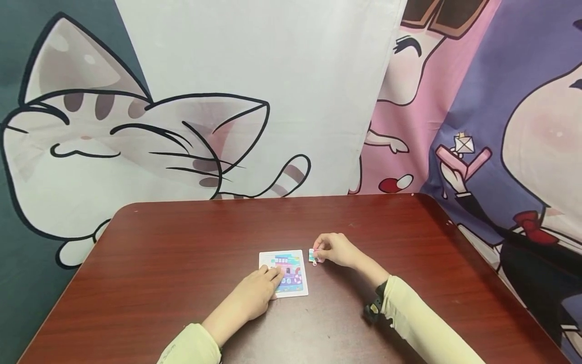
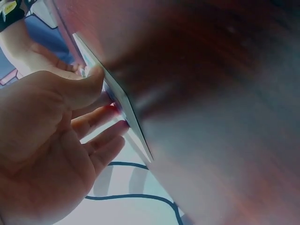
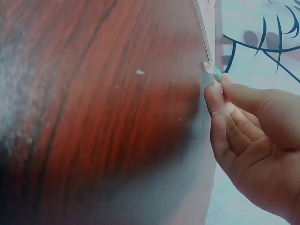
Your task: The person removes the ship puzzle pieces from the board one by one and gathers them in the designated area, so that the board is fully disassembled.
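Note:
A square jigsaw puzzle (image 1: 293,289) with a white border and a pastel picture of a building lies flat on the table. My left hand (image 1: 254,292) rests on its left side, fingertips on the picture. In the left wrist view the thumb (image 2: 89,86) touches the near edge of the board (image 2: 132,117). Just right of the board, my right hand (image 1: 338,251) pinches a small pink and teal puzzle piece (image 1: 311,255) between thumb and fingertips. The right wrist view shows this piece (image 3: 216,72) close to the board's edge, partly hidden by the fingers.
The reddish-brown wooden table (image 1: 182,242) has rounded far corners and stands against a printed cloth backdrop (image 1: 273,60) with cartoon figures. A dark wrist strap (image 1: 375,306) sits at the right sleeve's cuff.

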Demonstrator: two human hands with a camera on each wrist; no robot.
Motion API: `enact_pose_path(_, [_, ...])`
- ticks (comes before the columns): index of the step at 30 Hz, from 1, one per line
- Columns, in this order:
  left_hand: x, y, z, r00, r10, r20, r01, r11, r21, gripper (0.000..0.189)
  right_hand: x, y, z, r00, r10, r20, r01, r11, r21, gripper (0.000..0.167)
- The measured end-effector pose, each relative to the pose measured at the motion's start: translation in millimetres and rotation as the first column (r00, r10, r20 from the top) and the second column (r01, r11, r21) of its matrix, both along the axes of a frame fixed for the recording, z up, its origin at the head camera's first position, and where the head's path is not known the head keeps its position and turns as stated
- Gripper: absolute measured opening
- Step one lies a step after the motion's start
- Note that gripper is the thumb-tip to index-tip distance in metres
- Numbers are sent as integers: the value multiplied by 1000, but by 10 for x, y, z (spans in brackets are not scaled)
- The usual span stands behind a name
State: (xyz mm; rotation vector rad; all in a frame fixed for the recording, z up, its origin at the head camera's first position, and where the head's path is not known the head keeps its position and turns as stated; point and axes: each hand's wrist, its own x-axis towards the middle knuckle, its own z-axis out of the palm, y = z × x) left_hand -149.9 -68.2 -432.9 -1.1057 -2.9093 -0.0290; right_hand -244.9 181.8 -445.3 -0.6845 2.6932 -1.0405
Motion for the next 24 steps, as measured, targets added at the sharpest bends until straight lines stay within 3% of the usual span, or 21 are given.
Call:
enact_pose_path(6, [24, 27, -17, 1000, -6, -17, 6, 1000, -24, 54, -45, -21, -43, 999, -33, -32, 35, 998, 53, 4])
enact_pose_path(16, [5, 29, -42, 998, -39, -59, 38, 999, -17, 51, -83, -42, 17, 996, -53, 70, 46, 994, 101, 7])
enact_pose_path(24, [40, 22, -66, 1000, -9, 13, 9, 1000, 27, 57, -112, -29, 8, 995, -60, 83, 50, 992, 113, 8])
